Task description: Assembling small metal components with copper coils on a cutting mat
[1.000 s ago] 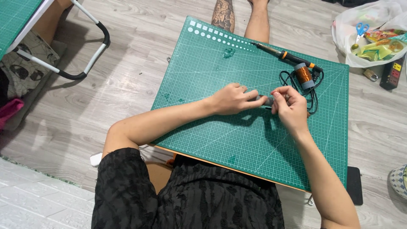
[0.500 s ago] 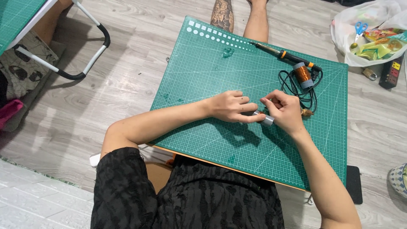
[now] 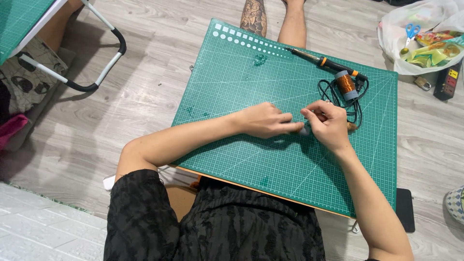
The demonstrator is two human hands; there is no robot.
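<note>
Wood-plank floor (image 3: 159, 92) underneath, green cutting mat (image 3: 251, 82) on a low board across the lap, grid lines and white dots along the far edge.

Left hand (image 3: 263, 120) flat-knuckled near mat centre, fingers curled narrow, tips pinched on a small whitish piece (image 3: 303, 130). Right hand (image 3: 328, 123) just opposite, fingers bent inward and closed on the same piece from the other side. Hands touching or nearly so at the fingertips; exact contact not resolvable. Kind of piece too small to tell. Small brown bit (image 3: 352, 127) peeking out just past the right hand's knuckles, on the mat.

Beyond the right hand: black cable (image 3: 358, 110) looped on the mat, copper wire spool (image 3: 345, 84) lying inside the loop. Soldering iron (image 3: 323, 61) with orange-and-black grip just behind the spool, tip pointing toward the mat's far left.

Off the mat, far right: white plastic bag (image 3: 391, 34) open on the floor, blue-handled scissors (image 3: 412, 31) and yellow-green scraps inside. Black power strip (image 3: 447, 80) beside the bag. Dark flat object (image 3: 405, 210) on the floor at the mat's near right corner.

Far left: white tube frame with black foot (image 3: 104, 67), second green mat (image 3: 19, 19) above it. Two bare legs (image 3: 275, 19) past the mat's far edge.
</note>
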